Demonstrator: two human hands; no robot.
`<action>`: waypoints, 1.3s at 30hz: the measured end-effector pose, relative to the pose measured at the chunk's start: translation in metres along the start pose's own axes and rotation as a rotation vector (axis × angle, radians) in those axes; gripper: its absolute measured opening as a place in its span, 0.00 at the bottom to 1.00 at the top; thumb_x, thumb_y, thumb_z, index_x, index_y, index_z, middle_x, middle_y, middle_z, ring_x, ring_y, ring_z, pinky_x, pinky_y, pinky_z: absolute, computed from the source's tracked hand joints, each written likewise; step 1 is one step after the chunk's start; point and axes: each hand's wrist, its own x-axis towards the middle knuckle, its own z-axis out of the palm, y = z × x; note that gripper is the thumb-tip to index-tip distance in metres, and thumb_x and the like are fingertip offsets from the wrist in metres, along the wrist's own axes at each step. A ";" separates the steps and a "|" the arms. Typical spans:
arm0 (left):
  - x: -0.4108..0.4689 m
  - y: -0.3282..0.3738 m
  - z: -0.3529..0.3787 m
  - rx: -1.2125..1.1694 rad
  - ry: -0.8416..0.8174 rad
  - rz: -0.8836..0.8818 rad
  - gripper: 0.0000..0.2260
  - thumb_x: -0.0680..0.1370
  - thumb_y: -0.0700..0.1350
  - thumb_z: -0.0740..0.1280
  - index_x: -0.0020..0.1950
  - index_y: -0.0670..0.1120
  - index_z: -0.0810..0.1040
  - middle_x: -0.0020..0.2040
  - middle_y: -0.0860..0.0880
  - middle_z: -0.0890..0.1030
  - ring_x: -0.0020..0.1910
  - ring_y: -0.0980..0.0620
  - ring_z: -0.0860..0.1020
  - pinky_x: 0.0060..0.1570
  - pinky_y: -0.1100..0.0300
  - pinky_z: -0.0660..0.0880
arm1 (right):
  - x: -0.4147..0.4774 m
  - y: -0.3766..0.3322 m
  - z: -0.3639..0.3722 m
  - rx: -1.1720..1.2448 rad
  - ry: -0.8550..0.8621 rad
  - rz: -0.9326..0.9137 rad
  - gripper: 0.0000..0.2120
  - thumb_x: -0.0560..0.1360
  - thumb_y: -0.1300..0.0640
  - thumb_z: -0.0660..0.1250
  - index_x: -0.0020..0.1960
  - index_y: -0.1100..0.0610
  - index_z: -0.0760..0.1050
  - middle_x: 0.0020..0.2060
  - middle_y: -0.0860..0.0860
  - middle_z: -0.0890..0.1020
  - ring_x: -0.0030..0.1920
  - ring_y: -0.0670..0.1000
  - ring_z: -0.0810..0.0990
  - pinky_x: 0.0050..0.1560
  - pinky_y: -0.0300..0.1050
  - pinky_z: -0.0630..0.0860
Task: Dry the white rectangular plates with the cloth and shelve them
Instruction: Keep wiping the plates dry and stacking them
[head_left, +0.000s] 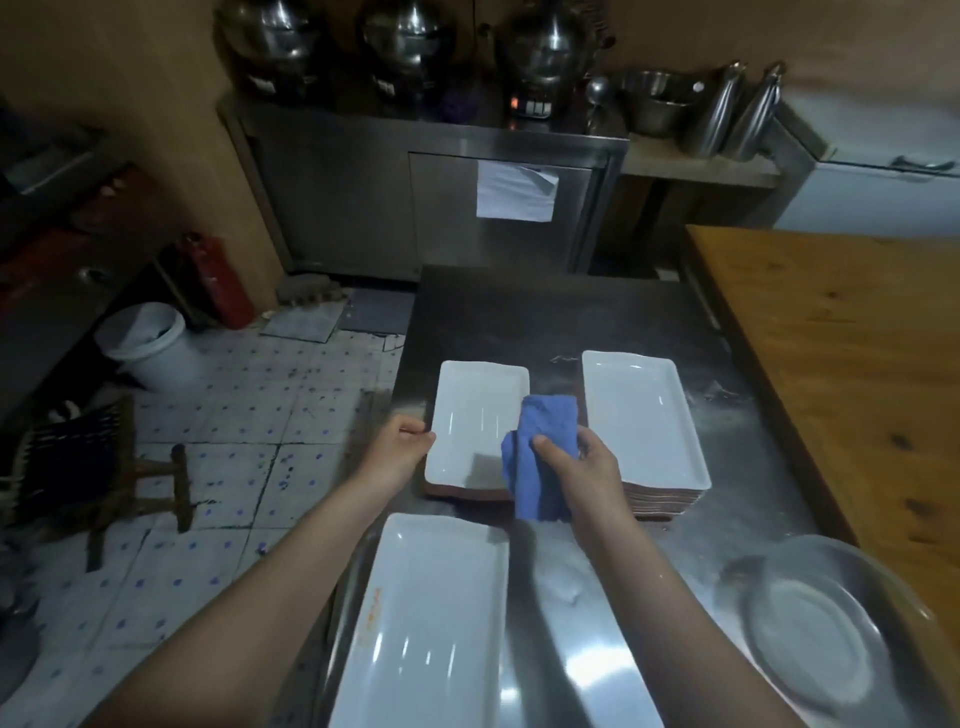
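White rectangular plate (475, 418): edge pinched by left hand (400, 447). Blue cloth (540, 452): clenched in right hand (576, 467). Corners best wiped, plate kept steadied.

White rectangular plate (475, 421) held level, blue cloth (545, 447) at its edge.

I am standing at a steel table (519, 312) that is carrying 3 lots of white rectangular plates. The far left stack (475, 421) is sitting beside the taller far right stack (644, 421), with a narrow gap between them. A near plate (431, 623) is lying by the table's left edge, possibly atop others, though I cannot tell. A round metal bowl (826, 634) is resting at the near right. A wooden counter (841, 364) is running along the table's right side.
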 end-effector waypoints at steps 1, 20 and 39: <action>0.012 -0.003 -0.001 0.029 -0.001 -0.012 0.10 0.77 0.41 0.65 0.57 0.41 0.72 0.50 0.47 0.74 0.47 0.53 0.71 0.33 0.67 0.65 | 0.004 0.001 0.008 0.001 0.017 0.007 0.05 0.73 0.54 0.71 0.47 0.49 0.75 0.40 0.44 0.82 0.39 0.45 0.80 0.27 0.36 0.72; 0.089 -0.036 0.041 0.485 0.120 0.161 0.07 0.76 0.41 0.64 0.46 0.37 0.77 0.51 0.40 0.75 0.44 0.40 0.75 0.44 0.54 0.70 | 0.051 0.015 0.048 0.055 0.082 0.101 0.03 0.74 0.57 0.69 0.44 0.53 0.75 0.38 0.48 0.81 0.37 0.47 0.80 0.37 0.41 0.76; 0.078 -0.005 0.028 -0.012 -0.031 0.003 0.08 0.81 0.44 0.56 0.58 0.43 0.65 0.46 0.47 0.72 0.38 0.51 0.72 0.35 0.60 0.69 | 0.023 -0.018 0.030 0.087 0.134 0.033 0.03 0.75 0.57 0.67 0.48 0.51 0.75 0.42 0.48 0.82 0.40 0.48 0.81 0.34 0.42 0.75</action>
